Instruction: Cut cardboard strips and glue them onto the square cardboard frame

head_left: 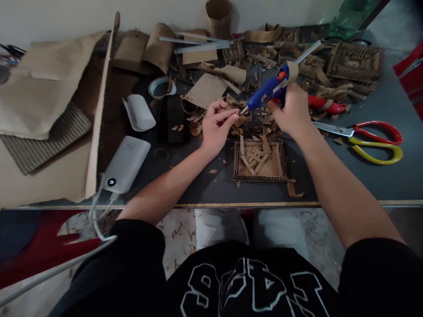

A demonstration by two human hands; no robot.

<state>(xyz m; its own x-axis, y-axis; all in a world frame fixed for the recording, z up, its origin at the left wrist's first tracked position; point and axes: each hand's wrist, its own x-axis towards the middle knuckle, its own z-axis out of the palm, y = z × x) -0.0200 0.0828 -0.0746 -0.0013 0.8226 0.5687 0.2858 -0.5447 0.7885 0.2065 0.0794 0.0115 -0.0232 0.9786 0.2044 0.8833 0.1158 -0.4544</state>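
Note:
My right hand (292,108) is wrapped round the handle of a blue glue gun (266,92), which has a clear glue stick (309,50) sticking out of its back. The metal nozzle points left and down at the fingertips of my left hand (216,125). Thumb and forefinger there pinch a small brown piece (238,112), too small to make out well, right at the nozzle tip. Below the hands lies a square cardboard frame (286,160) with cut paper strips (256,157) inside it.
Scissors (350,132) with red and yellow handles lie at right. A white power bank (127,164) with a cable and a dark phone-like object (172,119) are at left. Cardboard scraps (261,116), glue sticks (201,45) and a tape roll (161,87) lie behind. A cardboard sheet (104,105) stands upright.

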